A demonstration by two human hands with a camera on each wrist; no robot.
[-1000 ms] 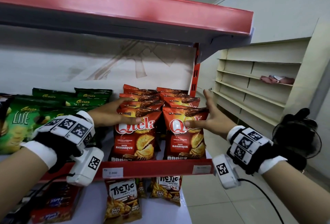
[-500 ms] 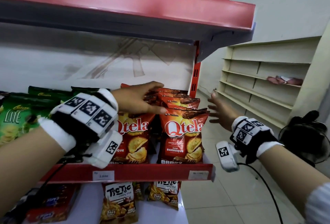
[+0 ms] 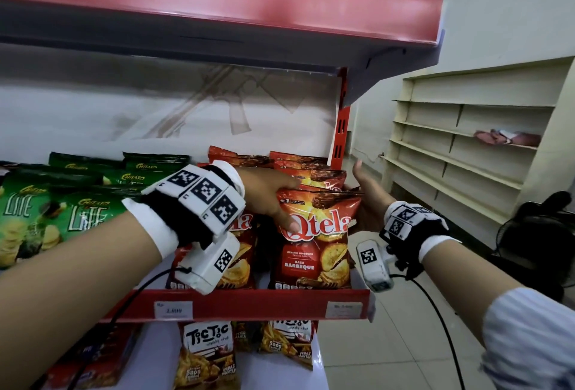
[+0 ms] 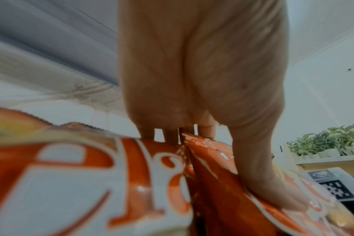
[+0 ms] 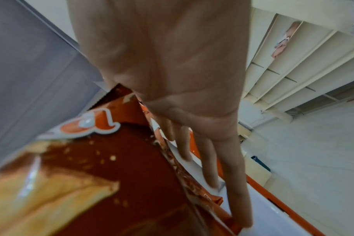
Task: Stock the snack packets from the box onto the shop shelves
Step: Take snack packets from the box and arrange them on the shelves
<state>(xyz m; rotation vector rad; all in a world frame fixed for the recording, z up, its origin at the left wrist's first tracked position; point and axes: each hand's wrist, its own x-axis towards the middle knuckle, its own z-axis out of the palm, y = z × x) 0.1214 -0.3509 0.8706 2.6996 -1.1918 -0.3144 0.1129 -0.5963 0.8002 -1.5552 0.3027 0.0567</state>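
Two rows of red Qtela barbeque packets stand on the red-edged shelf (image 3: 264, 304). My left hand (image 3: 267, 196) pinches the top left corner of the front right packet (image 3: 314, 252), thumb (image 4: 269, 183) on its face and fingers tucked behind it. The front left packet (image 3: 239, 265) stands partly hidden behind my left wrist. My right hand (image 3: 365, 200) lies flat with straight fingers (image 5: 232, 183) along the right side of the right row (image 5: 111, 175). No box is in view.
Green Chitato Lite packets (image 3: 31, 218) fill the shelf to the left. Tic Tic packets (image 3: 207, 355) stand on the shelf below. A red upper shelf (image 3: 217, 7) overhangs close above. Cream shelving (image 3: 466, 153) and a black fan (image 3: 541, 234) stand to the right.
My left hand moved right from the left row and took hold of the front right packet's top. My right hand came back in against the right side of the row.
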